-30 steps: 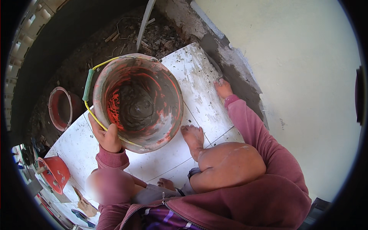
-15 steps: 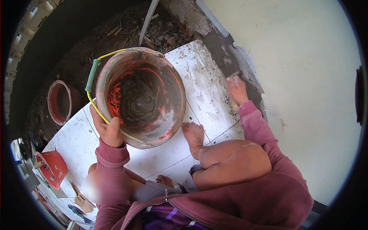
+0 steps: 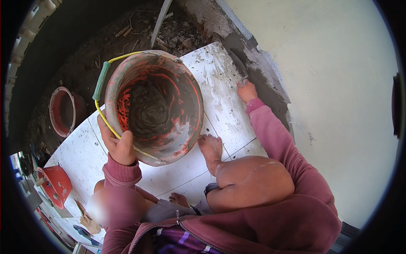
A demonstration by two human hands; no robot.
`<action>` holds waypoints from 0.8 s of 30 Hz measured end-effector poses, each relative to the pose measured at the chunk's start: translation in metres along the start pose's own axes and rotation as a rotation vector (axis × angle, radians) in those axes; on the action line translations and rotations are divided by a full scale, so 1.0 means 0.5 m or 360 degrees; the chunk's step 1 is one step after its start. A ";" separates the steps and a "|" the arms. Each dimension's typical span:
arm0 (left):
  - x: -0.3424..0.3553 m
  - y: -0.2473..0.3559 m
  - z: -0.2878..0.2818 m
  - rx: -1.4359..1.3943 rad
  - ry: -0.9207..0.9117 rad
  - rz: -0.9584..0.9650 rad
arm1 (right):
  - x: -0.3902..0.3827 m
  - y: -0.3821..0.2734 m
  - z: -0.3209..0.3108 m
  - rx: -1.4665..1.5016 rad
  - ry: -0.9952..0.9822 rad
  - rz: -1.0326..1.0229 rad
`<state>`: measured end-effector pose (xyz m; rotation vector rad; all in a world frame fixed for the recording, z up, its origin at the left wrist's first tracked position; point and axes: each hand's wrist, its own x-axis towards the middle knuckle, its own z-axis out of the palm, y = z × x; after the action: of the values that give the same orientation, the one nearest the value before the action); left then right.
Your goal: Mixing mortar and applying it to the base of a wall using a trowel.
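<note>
White glazed floor tiles (image 3: 169, 178) fill the middle of the frame, dusted with grey smears; a pale plastered wall (image 3: 330, 84) takes up the right side. Between tiles and wall runs a strip of wet grey mortar (image 3: 270, 84). Upper left: dark bare ground with rubble and scraps.

Bucket (image 3: 154, 106), centre left, held up off the tiles and tilted so that its mouth faces the camera. Round, plastic, orange-red under a heavy crust of grey cement; inner wall scraped in streaks. Lump of wet grey mortar sits at the bottom. Yellow wire bail with a green grip (image 3: 100, 80) hangs along the left rim.

Left hand (image 3: 118, 146), lower left of the bucket: closed around the rim, thumb over the edge and across the yellow bail.

Right hand (image 3: 247, 91), upper centre right: closed on the handle of a trowel (image 3: 239, 65), blade lying flat against the mortar strip by the wall.

Second red bucket (image 3: 63, 112) stands on the ground at left. Smaller orange-red vessel (image 3: 55, 184) at lower left edge.
</note>
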<state>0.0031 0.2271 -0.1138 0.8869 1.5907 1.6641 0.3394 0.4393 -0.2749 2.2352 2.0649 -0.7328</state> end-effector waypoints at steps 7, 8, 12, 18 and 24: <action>0.006 0.005 0.011 0.0080 -0.0050 0.0076 | -0.004 0.041 -0.051 0.0327 0.0027 -0.0099; 0.007 0.007 0.011 0.0075 -0.0061 0.0082 | -0.015 0.055 -0.059 0.0403 0.0085 -0.0363; 0.007 -0.001 0.013 0.0124 0.0014 0.0054 | -0.045 0.054 -0.056 0.0067 0.0257 -0.0657; 0.005 -0.001 0.013 0.0139 0.0013 0.0042 | 0.002 0.011 0.000 -0.0081 -0.0055 -0.0098; 0.004 0.005 0.017 0.0047 -0.0011 0.0041 | 0.068 -0.012 -0.012 -0.0022 -0.0113 -0.0236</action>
<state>0.0089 0.2334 -0.1109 0.9308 1.6093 1.6576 0.3364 0.4741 -0.2792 2.0344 2.2128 -0.7909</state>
